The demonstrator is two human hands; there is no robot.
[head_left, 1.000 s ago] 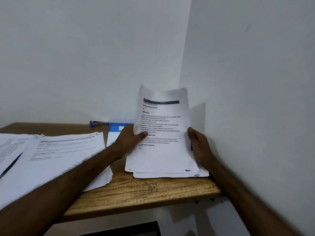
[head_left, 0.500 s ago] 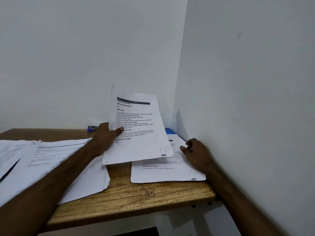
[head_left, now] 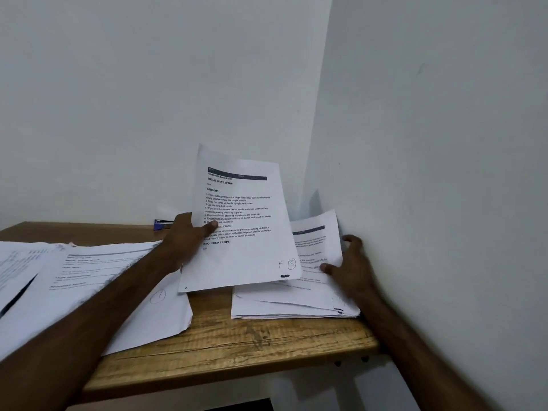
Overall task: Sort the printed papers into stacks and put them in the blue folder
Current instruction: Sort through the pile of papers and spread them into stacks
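Observation:
My left hand pinches a printed sheet at its left edge and holds it tilted up above the wooden table. Below it, against the right wall, lies a stack of printed papers. My right hand grips the top sheet of that stack at its right edge and lifts it, thumb on the print. Another spread of printed papers covers the table's left side. The blue folder is hidden behind the lifted sheets.
A small blue object, maybe a stapler, sits at the back of the table by the wall. White walls meet in a corner just behind the right-hand stack. The table's front edge runs below the papers.
My left hand has carried the single sheet off the right-hand stack and to the left. My right hand went from resting on the stack to lifting its top sheet.

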